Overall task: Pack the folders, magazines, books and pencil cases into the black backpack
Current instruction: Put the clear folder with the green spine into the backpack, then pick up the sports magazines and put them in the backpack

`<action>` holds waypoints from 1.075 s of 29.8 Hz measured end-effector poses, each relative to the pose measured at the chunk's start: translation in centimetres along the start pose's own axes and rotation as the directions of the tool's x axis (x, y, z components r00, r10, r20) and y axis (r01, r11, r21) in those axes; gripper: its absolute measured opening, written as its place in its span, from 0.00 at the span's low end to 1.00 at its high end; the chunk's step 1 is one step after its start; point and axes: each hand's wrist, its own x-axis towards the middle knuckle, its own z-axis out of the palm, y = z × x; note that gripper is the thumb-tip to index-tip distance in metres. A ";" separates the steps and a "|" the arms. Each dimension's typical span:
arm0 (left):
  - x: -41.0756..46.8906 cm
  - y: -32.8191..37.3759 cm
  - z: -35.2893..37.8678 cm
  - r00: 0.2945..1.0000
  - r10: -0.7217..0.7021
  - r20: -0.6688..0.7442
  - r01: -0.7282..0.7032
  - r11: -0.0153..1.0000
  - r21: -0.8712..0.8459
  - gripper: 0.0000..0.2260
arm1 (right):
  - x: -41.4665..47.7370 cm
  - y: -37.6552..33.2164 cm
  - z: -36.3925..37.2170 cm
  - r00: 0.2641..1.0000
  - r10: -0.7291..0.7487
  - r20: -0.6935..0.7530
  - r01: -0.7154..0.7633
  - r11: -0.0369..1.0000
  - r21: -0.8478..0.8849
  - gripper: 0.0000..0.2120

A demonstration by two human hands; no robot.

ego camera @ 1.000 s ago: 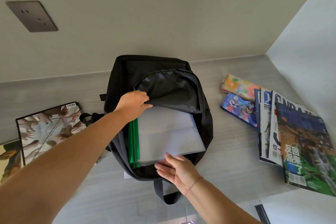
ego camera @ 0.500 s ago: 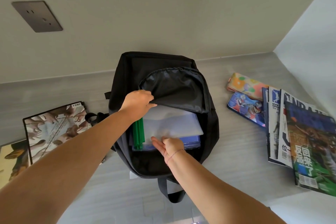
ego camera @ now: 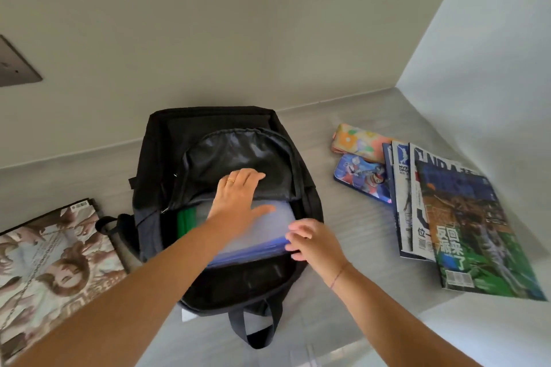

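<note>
The black backpack (ego camera: 304, 202) lies open on the grey table (ego camera: 351, 235), mouth toward me. Inside it sit a pale translucent folder (ego camera: 262, 235) with a blue edge and a green folder (ego camera: 186, 222) to its left. My left hand (ego camera: 235, 197) lies flat, fingers straight, across the flap's lower edge and the pale folder. My right hand (ego camera: 310, 240) has its fingers curled at the folder's near right corner. Two pencil cases, one floral (ego camera: 356, 141) and one blue with cartoon figures (ego camera: 362, 177), lie right of the bag beside a stack of magazines (ego camera: 465, 226). A book (ego camera: 50, 265) lies at the left.
A wall runs behind the bag, and a white side wall closes the corner at the right. A grey socket plate (ego camera: 15, 65) is on the wall at the left. The bag's carry handle (ego camera: 256, 328) points toward me.
The folders slid deeper into the bag. My left hand let go of the flap edge and flattened over flap and folder. My right hand moved to the folder's right corner.
</note>
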 end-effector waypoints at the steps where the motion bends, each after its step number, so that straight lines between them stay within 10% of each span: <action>1: 0.4 2.0 0.6 1.000 0.023 0.008 -0.022 0.998 -0.058 0.29 | 0.2 0.3 -2.3 0.989 -0.106 -0.106 0.097 0.992 -0.086 0.09; 6: 2.5 11.5 4.7 0.993 0.065 0.101 -0.038 0.968 -0.250 0.26 | 1.8 1.8 -14.2 0.829 -0.273 -0.488 0.112 0.936 -0.333 0.13; 14: 5.4 22.7 10.4 0.967 0.021 0.254 0.095 0.896 -0.435 0.27 | 2.8 6.6 -27.9 0.736 -0.272 -0.620 -0.140 0.835 -0.532 0.22; 18: 6.7 25.9 12.2 0.933 -0.051 0.355 0.241 0.823 -0.514 0.30 | 2.9 9.7 -33.3 0.695 -0.033 -0.719 -0.380 0.831 -0.406 0.34; 25: 9.1 29.5 13.6 0.837 -0.210 0.505 0.525 0.567 -0.635 0.48 | 2.3 11.3 -34.9 0.651 0.032 -0.759 -0.317 0.919 -0.233 0.30; 32: 10.7 29.2 14.6 0.784 -0.379 0.492 0.609 0.314 -0.728 0.26 | 3.7 9.2 -32.4 0.672 0.049 -0.739 -0.251 0.954 -0.166 0.28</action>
